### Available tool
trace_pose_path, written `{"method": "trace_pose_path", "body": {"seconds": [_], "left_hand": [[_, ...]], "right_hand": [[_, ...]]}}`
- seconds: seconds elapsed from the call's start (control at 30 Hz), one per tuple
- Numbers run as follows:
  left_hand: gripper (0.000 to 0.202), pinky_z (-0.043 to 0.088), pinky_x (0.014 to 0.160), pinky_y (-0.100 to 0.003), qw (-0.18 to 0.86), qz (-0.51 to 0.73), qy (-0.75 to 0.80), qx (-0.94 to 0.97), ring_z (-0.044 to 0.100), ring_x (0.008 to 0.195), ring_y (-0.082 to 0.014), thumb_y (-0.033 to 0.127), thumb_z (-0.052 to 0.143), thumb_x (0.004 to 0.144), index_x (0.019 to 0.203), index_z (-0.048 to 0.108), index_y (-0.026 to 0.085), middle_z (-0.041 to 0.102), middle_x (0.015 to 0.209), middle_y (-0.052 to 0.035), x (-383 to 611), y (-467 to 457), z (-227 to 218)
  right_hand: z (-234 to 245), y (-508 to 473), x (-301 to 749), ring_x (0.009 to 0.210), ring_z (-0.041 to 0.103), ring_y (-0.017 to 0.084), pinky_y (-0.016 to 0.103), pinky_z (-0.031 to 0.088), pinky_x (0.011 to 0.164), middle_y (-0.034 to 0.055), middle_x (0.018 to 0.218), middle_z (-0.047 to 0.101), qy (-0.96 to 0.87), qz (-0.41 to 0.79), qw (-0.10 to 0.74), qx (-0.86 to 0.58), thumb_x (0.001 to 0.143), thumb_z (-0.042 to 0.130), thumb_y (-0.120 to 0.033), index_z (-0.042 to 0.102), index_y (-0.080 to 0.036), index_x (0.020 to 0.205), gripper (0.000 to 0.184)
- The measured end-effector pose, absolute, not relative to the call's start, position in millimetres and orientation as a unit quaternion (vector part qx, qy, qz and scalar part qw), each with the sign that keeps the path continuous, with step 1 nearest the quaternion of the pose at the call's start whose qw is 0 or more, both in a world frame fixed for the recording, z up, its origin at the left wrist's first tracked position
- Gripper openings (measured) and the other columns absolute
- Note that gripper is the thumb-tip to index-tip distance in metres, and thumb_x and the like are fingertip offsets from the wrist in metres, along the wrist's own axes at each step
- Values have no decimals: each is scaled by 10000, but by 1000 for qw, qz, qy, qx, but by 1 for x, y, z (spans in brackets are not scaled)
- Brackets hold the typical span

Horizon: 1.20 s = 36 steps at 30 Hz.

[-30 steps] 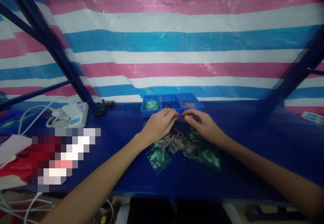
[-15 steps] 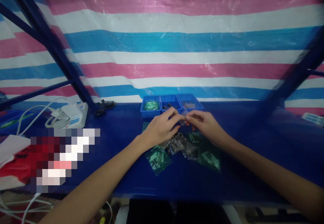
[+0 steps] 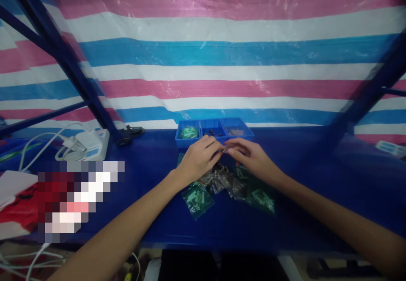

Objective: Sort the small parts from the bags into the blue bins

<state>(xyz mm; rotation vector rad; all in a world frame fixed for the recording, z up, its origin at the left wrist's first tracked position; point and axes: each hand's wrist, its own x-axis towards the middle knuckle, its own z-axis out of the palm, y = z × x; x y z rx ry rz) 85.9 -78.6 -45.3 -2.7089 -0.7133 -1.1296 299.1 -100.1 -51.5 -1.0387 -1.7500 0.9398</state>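
In front of the blue bins my left hand [image 3: 201, 157] and my right hand [image 3: 252, 154] almost meet. Between their fingertips is a small clear plastic bag [image 3: 227, 147], pinched from both sides; whatever it contains is too small to make out. Below my hands lies a heap of clear bags with dark metallic parts [image 3: 222, 178]. A green-tinted bag of pale strips [image 3: 198, 199] lies on the left of the heap, and another green-tinted bag [image 3: 261, 199] on its right. My left hand partly covers the heap's far side.
A blue three-part bin [image 3: 214, 140] stands behind my hands, with green packets, a few dark parts and clear packets inside. On the left are a white power strip [image 3: 100, 145] with cables, a black item [image 3: 133, 130] and a red-and-white package [image 3: 19, 205]. Blue frame posts flank the blue table [image 3: 152, 226].
My left fingers have closed in and drawn together at the small bag. Both hands have shifted slightly left, and the bag shows less between them.
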Motion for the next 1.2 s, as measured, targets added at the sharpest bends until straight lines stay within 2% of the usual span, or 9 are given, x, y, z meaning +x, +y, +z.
{"method": "trace_pose_path", "body": {"seconds": [0.17,0.3,0.4,0.47,0.63,0.73,0.9,1.03,1.2], "left_hand": [[144,501,692,-266,-152,-435,-255,-850,582,772,-116,155,601,940,1075,626,199,574,924,-13,94,-83,-43],[182,484,638,-240,-341,-438,-258,-791,545,686,-84,163,636,891,1056,567,194,544,907,1,100,-86,-44],[221,478,628,-232,-406,-425,-251,-769,552,686,-82,199,637,894,1083,523,198,561,945,-11,101,-85,-45],[241,482,631,-236,-372,-439,-267,-773,583,720,-93,227,629,909,1121,519,195,568,1010,-34,100,-83,-46],[257,524,796,-337,-93,-430,-330,-835,616,882,-159,217,535,968,1224,533,207,560,1163,-80,90,-80,-44],[244,533,846,-368,-28,-381,-335,-861,623,940,-185,203,473,993,1228,539,205,551,1195,-93,83,-77,-43],[247,537,807,-347,6,-325,-355,-877,627,954,-196,205,467,995,1223,561,191,562,1164,-94,78,-72,-45],[241,528,768,-332,23,-293,-367,-882,630,908,-187,216,459,1001,1209,576,184,582,1159,-91,76,-69,-47],[236,524,793,-346,49,-228,-376,-897,650,945,-212,210,456,994,1179,601,194,648,1109,-72,65,-64,-41]], "right_hand": [[-53,-100,302,981,662,247,359,547,774,79,1034,715,-742,306,423,-420,889,657,-426,685,-219,1025,249],[-51,-100,301,758,656,192,329,532,703,40,830,714,-735,342,403,-424,911,624,-407,705,-207,928,217],[-49,-100,301,695,647,180,309,521,631,32,780,706,-730,352,410,-419,895,643,-415,714,-203,892,224],[-46,-97,303,662,646,178,298,516,582,35,757,704,-715,350,438,-417,869,673,-422,709,-197,884,228],[-34,-75,319,531,605,163,288,490,512,6,637,675,-626,309,561,-446,796,754,-394,652,-195,1036,328],[-33,-57,329,611,663,212,313,510,536,39,687,710,-590,263,591,-484,805,734,-403,629,-199,1129,396],[-40,-49,338,887,706,287,435,551,770,136,1091,744,-678,53,498,-538,883,620,-383,662,-193,1175,351],[-44,-59,338,899,690,284,430,534,794,127,1052,733,-742,-49,444,-501,914,550,-287,701,-183,1054,231],[-52,-79,326,963,696,251,395,534,860,94,1044,749,-847,3,340,-410,959,534,-249,699,-179,1069,211]]}}
